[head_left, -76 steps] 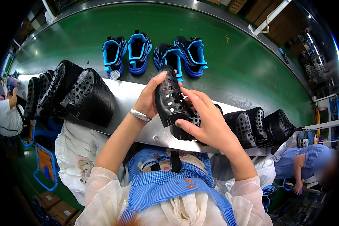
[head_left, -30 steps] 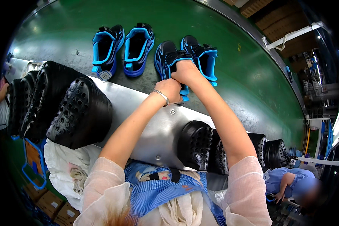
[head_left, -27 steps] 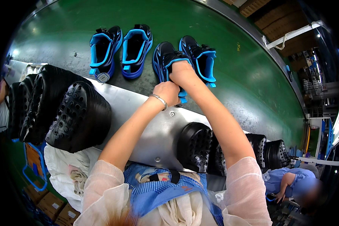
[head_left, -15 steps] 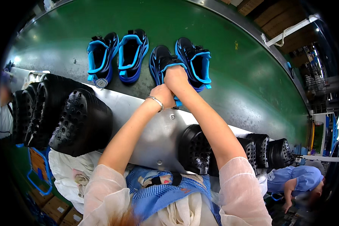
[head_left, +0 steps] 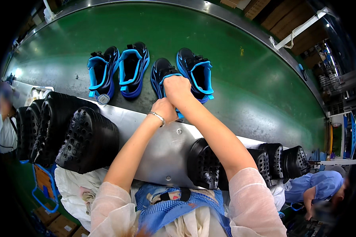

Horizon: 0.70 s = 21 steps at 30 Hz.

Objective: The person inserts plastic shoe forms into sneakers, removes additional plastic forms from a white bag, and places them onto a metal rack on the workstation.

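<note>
A black sneaker with bright blue lining (head_left: 158, 74) stands on the work surface ahead of me, toe pointing away. My right hand (head_left: 178, 90) is closed at its collar, knuckles up, hiding most of the opening. Below it, my left hand (head_left: 165, 110), a bracelet at its wrist, is closed at the shoe's heel end; its fingertips are hidden. A matching sneaker (head_left: 197, 73) stands just right of my hands. To the left is another such pair: a sneaker with a round tag at its heel (head_left: 100, 75) and a second sneaker (head_left: 133, 72).
Black shoe-shaped blocks with knobbed bottoms (head_left: 89, 138) stand in a row at the near left, and more black blocks (head_left: 203, 164) at the near right. The green belt (head_left: 241, 91) runs behind a metal ledge (head_left: 146, 146). A person in blue (head_left: 314, 185) is at far right.
The view has tilted, so the sneakers sit lower and slightly left in the picture. My right hand shows more of its back and fist; both hands stay at the same sneaker.
</note>
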Motion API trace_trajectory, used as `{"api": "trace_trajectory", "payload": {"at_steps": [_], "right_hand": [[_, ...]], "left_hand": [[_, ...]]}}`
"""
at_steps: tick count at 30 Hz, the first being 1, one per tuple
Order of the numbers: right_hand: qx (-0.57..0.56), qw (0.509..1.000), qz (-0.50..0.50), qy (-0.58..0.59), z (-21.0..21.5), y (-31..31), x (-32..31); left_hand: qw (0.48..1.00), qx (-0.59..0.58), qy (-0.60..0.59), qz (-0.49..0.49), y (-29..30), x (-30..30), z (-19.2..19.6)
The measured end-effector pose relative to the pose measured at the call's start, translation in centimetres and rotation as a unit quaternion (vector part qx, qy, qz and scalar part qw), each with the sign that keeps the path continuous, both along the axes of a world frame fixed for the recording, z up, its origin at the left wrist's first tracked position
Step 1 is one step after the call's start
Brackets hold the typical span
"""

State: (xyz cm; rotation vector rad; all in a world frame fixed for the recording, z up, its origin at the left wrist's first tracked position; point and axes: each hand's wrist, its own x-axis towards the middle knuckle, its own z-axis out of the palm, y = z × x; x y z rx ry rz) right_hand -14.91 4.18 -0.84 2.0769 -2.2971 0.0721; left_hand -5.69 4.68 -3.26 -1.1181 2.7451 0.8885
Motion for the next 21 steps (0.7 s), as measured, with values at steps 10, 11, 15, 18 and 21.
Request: {"api": "trace_trajectory", "payload": {"at_steps": [10,11,15,18,21], "right_hand": [[0.001,0.99,0.001,-0.14,4.9,2.7,-2.7],[-0.019,0.994,-0.019,-0.103,6.6,3.6,-2.8],[-0.013,0.999,-0.045,-0.009,4.5,6.6,-7.4],[0.014,0.999,-0.035,-0.033,2.5,8.3,-9.2],[0.034,0.997,-0.024,-0.064,3.2,10.4,-8.1]], "left_hand": [[0.998,-0.051,0.034,0.026,0.2,1.2,0.7],[0.998,-0.053,0.029,0.029,0.3,1.4,0.8],[0.996,-0.08,0.025,0.031,0.4,1.1,1.9],[0.989,-0.122,0.053,0.07,0.0,1.4,3.1],[0.945,-0.274,0.071,0.162,-0.6,3.3,2.5]]}}
